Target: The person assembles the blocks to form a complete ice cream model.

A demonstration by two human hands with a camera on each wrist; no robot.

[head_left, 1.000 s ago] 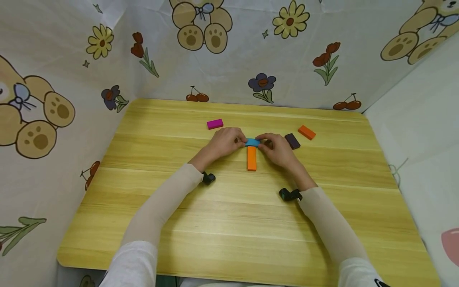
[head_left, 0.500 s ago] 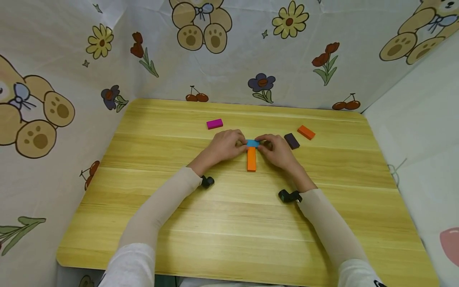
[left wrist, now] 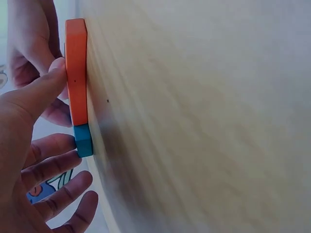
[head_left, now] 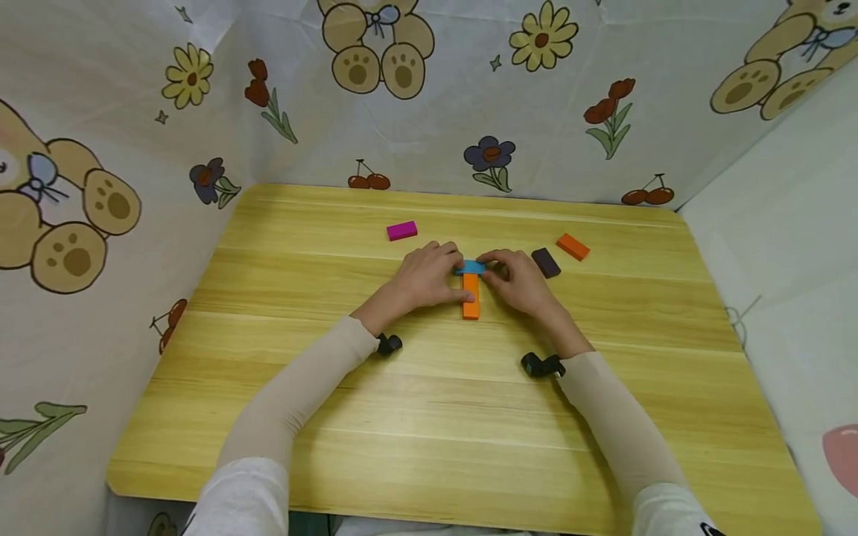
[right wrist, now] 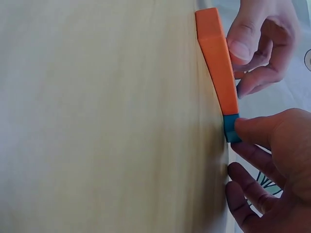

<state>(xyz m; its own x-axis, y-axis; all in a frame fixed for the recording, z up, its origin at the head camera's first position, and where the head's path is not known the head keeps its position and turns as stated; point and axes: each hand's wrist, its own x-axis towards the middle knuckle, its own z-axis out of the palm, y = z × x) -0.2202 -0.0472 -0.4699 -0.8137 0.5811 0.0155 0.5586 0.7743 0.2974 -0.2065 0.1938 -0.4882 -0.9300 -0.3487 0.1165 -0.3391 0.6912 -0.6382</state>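
Note:
On the table, an orange block [head_left: 471, 310] and a blue block [head_left: 473, 266] lie in a T, the blue one across the orange one's far end. My right hand [head_left: 521, 281] pinches the right end of the blue block between thumb and fingers, seen close up in the right wrist view. My left hand [head_left: 425, 275] is spread: its fingertips touch the left end of the blue block, while its thumb lies at the upper part of the orange block. In the left wrist view, this thumb [left wrist: 51, 82] reaches the orange block's side and the other fingers fan out loosely.
A magenta block [head_left: 402, 231] lies beyond my left hand. To the right of my right hand are a dark purple block [head_left: 546, 263] and another orange block [head_left: 573, 247]. The wooden table [head_left: 429, 432] meets patterned cloth at its back edge.
My left thumb has left the blue block and come down onto the orange block, and that hand has spread wider. The right hand keeps its pinch; the blocks have barely moved.

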